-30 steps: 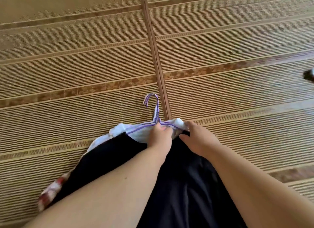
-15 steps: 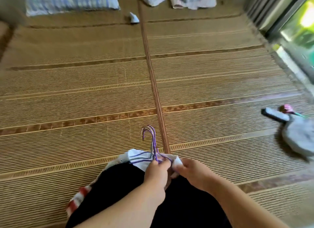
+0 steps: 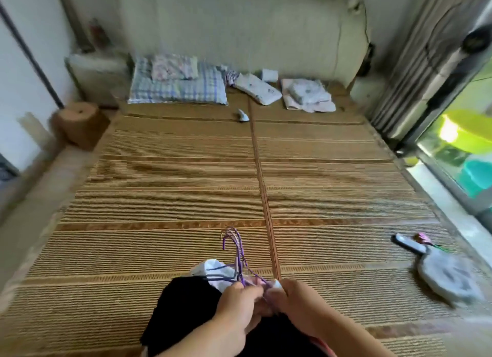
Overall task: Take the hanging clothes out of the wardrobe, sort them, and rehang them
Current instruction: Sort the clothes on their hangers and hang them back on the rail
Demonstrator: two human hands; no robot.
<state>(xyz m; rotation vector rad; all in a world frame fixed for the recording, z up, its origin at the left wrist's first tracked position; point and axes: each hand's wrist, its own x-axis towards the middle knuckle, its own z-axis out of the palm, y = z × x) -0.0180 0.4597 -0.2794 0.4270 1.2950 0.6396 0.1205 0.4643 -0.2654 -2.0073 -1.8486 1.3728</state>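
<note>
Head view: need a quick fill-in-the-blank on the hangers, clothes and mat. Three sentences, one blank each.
The wire hangers held in the left hand are ____ in colour.
The right hand pinches the white garment; the large garment beside it is ____.
The remote control lies on the woven mat to the ____ of both hands.
Missing words: purple; black; right.

Both hands bunched together, near centre

Left hand and right hand almost touch, fingers curled. Left pinches the purple hangers, right pinches the white cloth. Bare forearms angle in from the near edge.
</note>
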